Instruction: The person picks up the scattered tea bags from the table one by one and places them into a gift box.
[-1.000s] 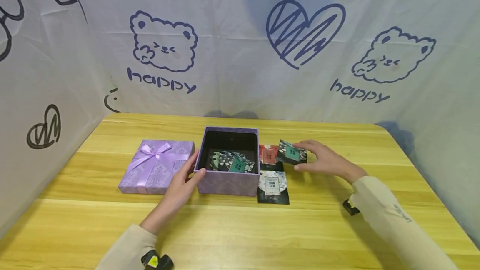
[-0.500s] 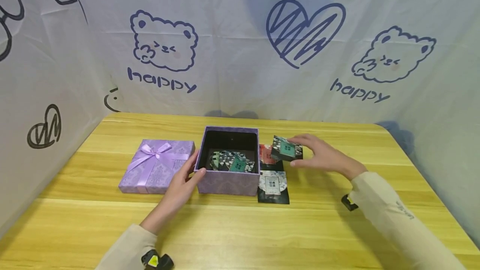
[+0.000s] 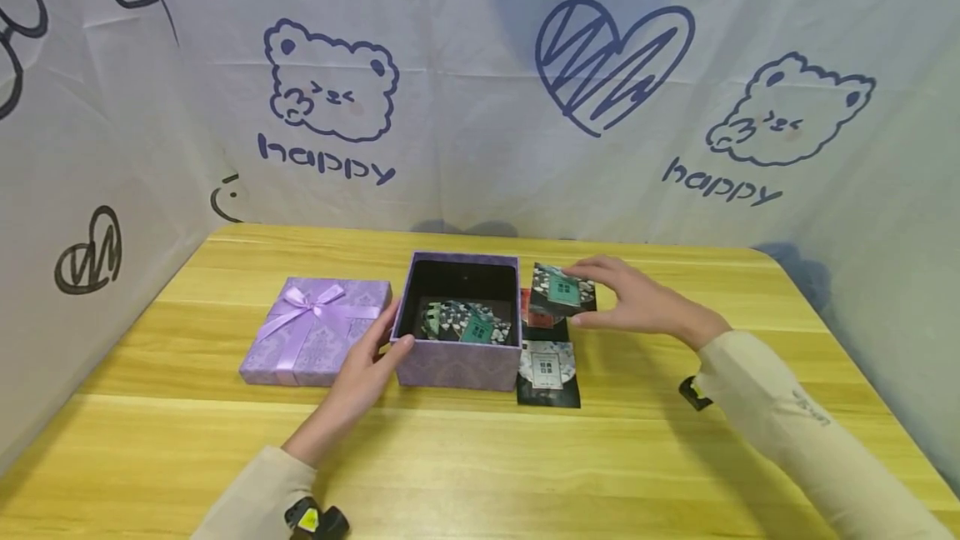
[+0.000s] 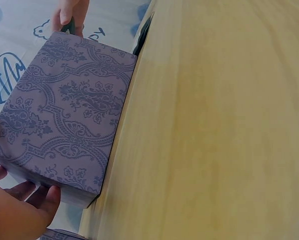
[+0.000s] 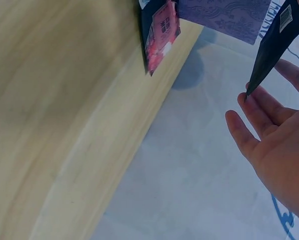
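Note:
My left hand grips the left wall of an open purple patterned box, thumb over the front rim and the other fingers along the side. Inside the black-lined box lie dark packets with green labels. In my right hand is a dark sachet with a green label, pinched between thumb and fingers and raised above the table right of the box. The right wrist view shows that sachet edge-on. Below it, a red-labelled sachet is partly covered in the head view; a white-labelled sachet lies in front.
The purple lid with a ribbon bow rests left of the box. All stand on a wooden table. White cloth with drawings hangs behind the table and at both sides.
My right hand has moved left and slightly up with the green-labelled sachet, which now overlaps the red-labelled one in view. The left hand keeps its grip on the box.

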A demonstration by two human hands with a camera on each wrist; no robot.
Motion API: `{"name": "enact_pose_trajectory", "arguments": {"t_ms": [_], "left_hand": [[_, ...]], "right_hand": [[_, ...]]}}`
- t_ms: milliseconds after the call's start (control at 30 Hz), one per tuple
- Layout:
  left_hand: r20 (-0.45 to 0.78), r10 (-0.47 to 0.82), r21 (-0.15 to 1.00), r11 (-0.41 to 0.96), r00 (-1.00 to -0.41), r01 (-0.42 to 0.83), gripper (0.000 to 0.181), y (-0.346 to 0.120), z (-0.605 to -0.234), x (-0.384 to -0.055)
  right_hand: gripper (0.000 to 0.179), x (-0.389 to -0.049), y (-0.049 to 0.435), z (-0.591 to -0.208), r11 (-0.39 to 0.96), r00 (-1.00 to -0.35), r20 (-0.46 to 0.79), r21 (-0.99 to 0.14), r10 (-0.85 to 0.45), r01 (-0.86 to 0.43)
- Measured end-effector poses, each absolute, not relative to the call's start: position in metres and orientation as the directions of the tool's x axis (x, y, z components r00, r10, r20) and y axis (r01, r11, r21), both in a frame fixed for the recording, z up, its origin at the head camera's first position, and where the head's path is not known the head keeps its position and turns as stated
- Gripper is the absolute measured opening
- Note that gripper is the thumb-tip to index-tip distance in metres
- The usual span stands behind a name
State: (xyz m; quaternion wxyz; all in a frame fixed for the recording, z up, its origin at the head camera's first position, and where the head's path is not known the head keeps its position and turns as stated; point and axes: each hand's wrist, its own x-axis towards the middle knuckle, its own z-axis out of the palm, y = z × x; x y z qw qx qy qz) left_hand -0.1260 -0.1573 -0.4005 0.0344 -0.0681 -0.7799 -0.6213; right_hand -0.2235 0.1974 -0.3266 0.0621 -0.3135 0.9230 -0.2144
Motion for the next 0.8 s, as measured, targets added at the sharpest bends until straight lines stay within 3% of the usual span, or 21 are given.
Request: {"name": "enact_pose_trajectory", "arguments": {"t_ms": [800], "left_hand": [[0.121,0.074,0.967,0.215,-0.990,0.134,0.060,-0.158,-0.398,-0.126]], "right_hand": [[0.074,-0.227,0.148,-0.297,0.655,-0.670,-0.081,-0.323,-0.738,-0.683]]}}
